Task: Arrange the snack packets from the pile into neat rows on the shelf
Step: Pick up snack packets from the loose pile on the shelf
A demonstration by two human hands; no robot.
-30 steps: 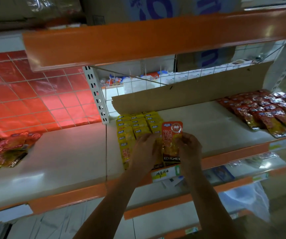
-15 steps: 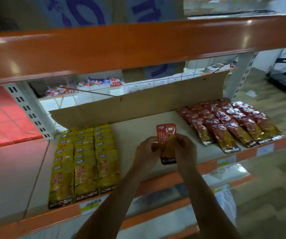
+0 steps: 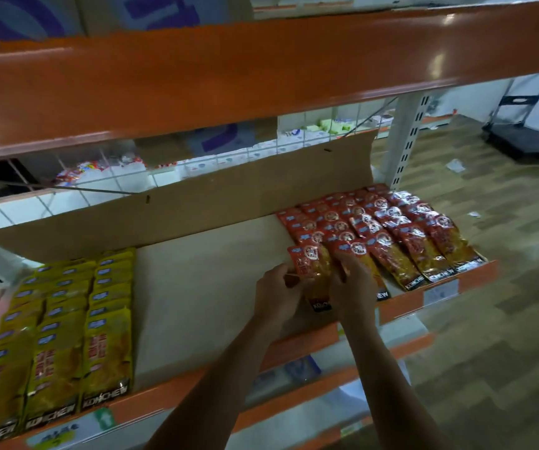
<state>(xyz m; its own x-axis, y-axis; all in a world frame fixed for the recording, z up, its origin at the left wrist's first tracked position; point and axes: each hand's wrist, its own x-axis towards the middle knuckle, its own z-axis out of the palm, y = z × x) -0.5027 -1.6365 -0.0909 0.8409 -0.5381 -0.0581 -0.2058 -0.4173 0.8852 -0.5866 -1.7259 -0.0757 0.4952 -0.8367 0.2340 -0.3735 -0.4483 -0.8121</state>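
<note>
Both hands hold one red snack packet (image 3: 314, 271) by its sides, just left of the rows of red packets (image 3: 391, 228) at the right end of the white shelf (image 3: 203, 287). My left hand (image 3: 278, 295) pinches the packet's left edge. On the other side, my right hand (image 3: 352, 284) grips its right edge and partly covers the neighbouring red packet. The held packet lies low over the shelf, its top pointing to the back. Three rows of yellow packets (image 3: 66, 319) fill the shelf's left end.
A brown cardboard sheet (image 3: 196, 203) stands along the back of the shelf. An orange shelf beam (image 3: 229, 69) hangs overhead. A white slotted upright (image 3: 406, 141) rises at the right. Lower shelves with orange edges (image 3: 294, 345) lie below. Wood-look floor and a black cart (image 3: 528, 138) lie to the right.
Both hands carried the red packet rightward, from beside the yellow rows across the bare middle to the left edge of the red rows. The view turned right with them.
</note>
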